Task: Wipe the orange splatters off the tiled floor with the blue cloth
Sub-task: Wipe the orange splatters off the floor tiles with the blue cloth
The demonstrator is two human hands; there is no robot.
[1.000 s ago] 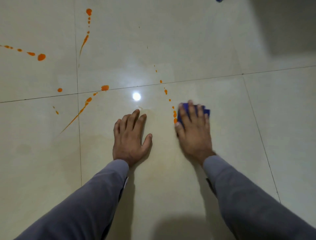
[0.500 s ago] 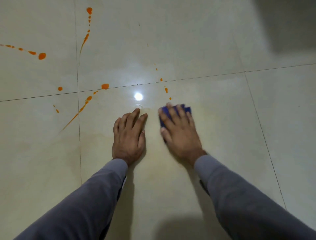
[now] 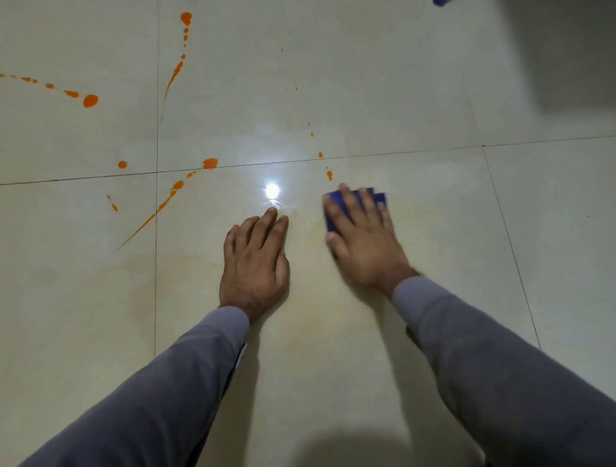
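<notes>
My right hand (image 3: 361, 240) lies flat with straight fingers on the folded blue cloth (image 3: 378, 197), pressing it onto the cream tiled floor (image 3: 416, 100); the cloth shows only past the fingertips and beside the thumb. My left hand (image 3: 255, 263) rests flat on the tile to the left of it, holding nothing. Small orange drops (image 3: 329, 174) sit just beyond the cloth. A long orange streak (image 3: 160, 206) runs diagonally at left, another streak (image 3: 178, 70) rises toward the top, and a dotted trail ends in a large orange blob (image 3: 90, 100) at far left.
Dark grout lines (image 3: 400, 154) cross the floor. A bright lamp reflection (image 3: 272, 191) glares just ahead of my left fingers. A faint yellowish smear (image 3: 313, 240) marks the tile between my hands. A dark shadow (image 3: 566, 50) fills the top right corner; a blue object (image 3: 440, 2) peeks at the top edge.
My right hand slid the cloth left over the drops beside it, then back to the right and slightly forward. Those nearest drops are gone. My left thumb has drawn in; that hand stays put.
</notes>
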